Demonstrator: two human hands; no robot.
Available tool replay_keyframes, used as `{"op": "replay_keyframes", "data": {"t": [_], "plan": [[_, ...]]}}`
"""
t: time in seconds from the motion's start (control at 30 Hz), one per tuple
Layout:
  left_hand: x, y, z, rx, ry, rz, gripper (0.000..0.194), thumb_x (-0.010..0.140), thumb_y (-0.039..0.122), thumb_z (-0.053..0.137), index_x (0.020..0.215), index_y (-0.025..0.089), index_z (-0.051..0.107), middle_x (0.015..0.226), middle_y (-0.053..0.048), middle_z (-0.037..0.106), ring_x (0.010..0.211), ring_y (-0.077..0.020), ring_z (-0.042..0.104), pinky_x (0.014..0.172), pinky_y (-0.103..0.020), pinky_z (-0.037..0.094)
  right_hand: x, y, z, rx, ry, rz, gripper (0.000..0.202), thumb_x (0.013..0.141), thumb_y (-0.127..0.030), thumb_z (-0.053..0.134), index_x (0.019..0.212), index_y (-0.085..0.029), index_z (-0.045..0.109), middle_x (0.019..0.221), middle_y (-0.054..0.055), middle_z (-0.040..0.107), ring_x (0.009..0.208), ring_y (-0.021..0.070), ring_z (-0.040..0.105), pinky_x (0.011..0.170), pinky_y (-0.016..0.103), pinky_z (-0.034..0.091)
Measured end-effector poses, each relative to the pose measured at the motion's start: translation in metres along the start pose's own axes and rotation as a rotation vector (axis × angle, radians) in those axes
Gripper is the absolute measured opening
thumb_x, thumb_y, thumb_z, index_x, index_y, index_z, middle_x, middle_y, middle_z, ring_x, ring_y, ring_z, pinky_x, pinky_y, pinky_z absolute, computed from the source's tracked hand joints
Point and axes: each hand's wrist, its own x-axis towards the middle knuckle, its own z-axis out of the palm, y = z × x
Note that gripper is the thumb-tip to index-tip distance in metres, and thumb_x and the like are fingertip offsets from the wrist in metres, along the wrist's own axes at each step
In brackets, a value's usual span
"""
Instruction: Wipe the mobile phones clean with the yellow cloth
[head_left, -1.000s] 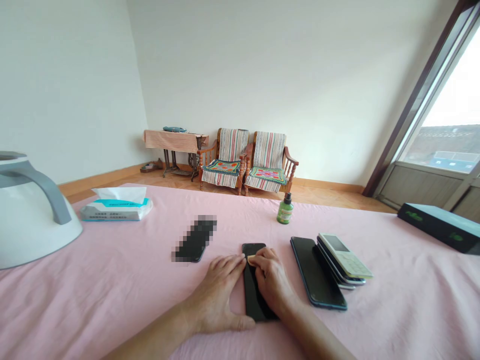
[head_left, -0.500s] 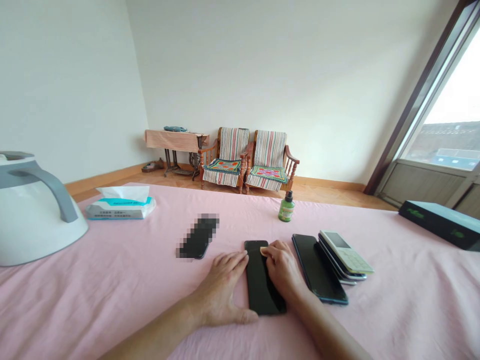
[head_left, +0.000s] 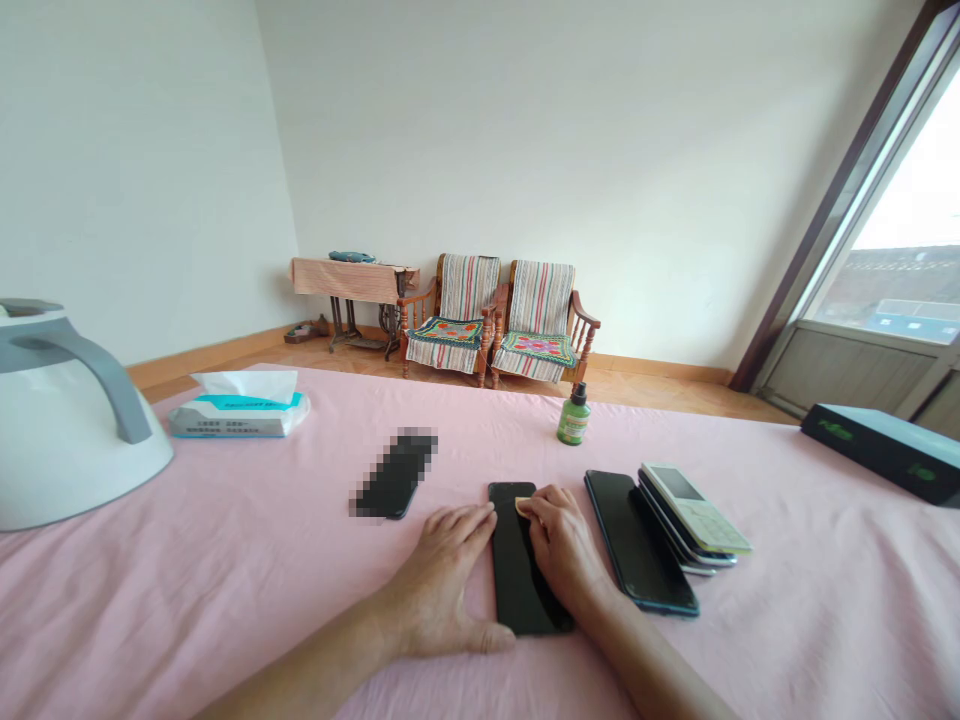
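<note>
A black smartphone (head_left: 517,575) lies face up on the pink cloth in front of me. My left hand (head_left: 442,575) rests along its left side, fingers stretched out and thumb spread apart, with fingertips touching the upper edge and the thumb by the lower corner. In my right hand (head_left: 562,545), closed fingers pinch a small pale-yellow piece (head_left: 521,506) against the upper screen; its material is unclear. Just right of that hand lies another dark phone (head_left: 637,540). A stack of phones with a white keypad phone (head_left: 694,510) on top stands beside it.
A partly pixelated black phone (head_left: 397,478) lies to the left. Farther out are a green bottle (head_left: 573,418), a tissue pack (head_left: 238,412), a white kettle (head_left: 71,430) and a black box (head_left: 877,455). Two chairs (head_left: 502,320) stand beyond the pink-covered surface (head_left: 225,590).
My right hand has shifted slightly left across the phone's screen with the pale-yellow piece. My left hand stays in place.
</note>
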Motion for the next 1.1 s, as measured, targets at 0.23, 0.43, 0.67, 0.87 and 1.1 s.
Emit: {"op": "replay_keyframes", "data": {"t": [0.23, 0.43, 0.67, 0.87, 1.1], "plan": [[0.0, 0.001, 0.001, -0.028, 0.021, 0.01, 0.102, 0.059, 0.074, 0.063, 0.139, 0.015, 0.038, 0.144, -0.016, 0.036, 0.13, -0.0369, 0.032, 0.108, -0.052, 0.021, -0.002, -0.006, 0.001, 0.053, -0.029, -0.032, 0.031, 0.076, 0.001, 0.045, 0.081, -0.019, 0.069, 0.081, 0.006, 0.059, 0.081, 0.0189, 0.053, 0.076, 0.032, 0.043], [0.0, -0.002, 0.004, -0.029, 0.03, 0.007, 0.105, 0.056, 0.075, 0.065, 0.139, 0.016, 0.038, 0.143, -0.016, 0.037, 0.13, -0.0368, 0.032, 0.108, -0.052, 0.021, -0.009, -0.024, 0.006, 0.1, -0.041, -0.026, 0.028, 0.074, 0.002, 0.047, 0.077, -0.018, 0.066, 0.08, 0.004, 0.058, 0.081, 0.0177, 0.052, 0.074, 0.029, 0.043], [0.001, -0.001, 0.004, -0.007, 0.029, 0.018, 0.104, 0.056, 0.071, 0.068, 0.138, 0.013, 0.038, 0.144, -0.017, 0.036, 0.13, -0.036, 0.032, 0.109, -0.049, 0.022, 0.001, -0.011, 0.005, 0.006, -0.004, -0.012, 0.032, 0.079, 0.001, 0.043, 0.085, -0.017, 0.069, 0.083, 0.007, 0.059, 0.082, 0.0184, 0.052, 0.076, 0.03, 0.043], [0.0, 0.001, 0.002, -0.01, 0.024, 0.009, 0.105, 0.055, 0.073, 0.067, 0.138, 0.015, 0.038, 0.144, -0.017, 0.037, 0.13, -0.036, 0.033, 0.108, -0.051, 0.023, -0.01, -0.019, 0.003, 0.048, -0.034, -0.031, 0.026, 0.072, 0.002, 0.048, 0.074, -0.018, 0.065, 0.079, 0.004, 0.058, 0.08, 0.0172, 0.053, 0.071, 0.028, 0.043], [-0.001, 0.001, 0.001, -0.009, 0.011, 0.008, 0.108, 0.056, 0.077, 0.063, 0.137, 0.01, 0.039, 0.143, -0.019, 0.036, 0.13, -0.0368, 0.032, 0.109, -0.05, 0.022, -0.003, -0.011, 0.005, 0.022, -0.015, -0.003, 0.028, 0.079, -0.001, 0.046, 0.085, -0.017, 0.068, 0.083, 0.006, 0.06, 0.084, 0.0187, 0.053, 0.076, 0.03, 0.044]]}}
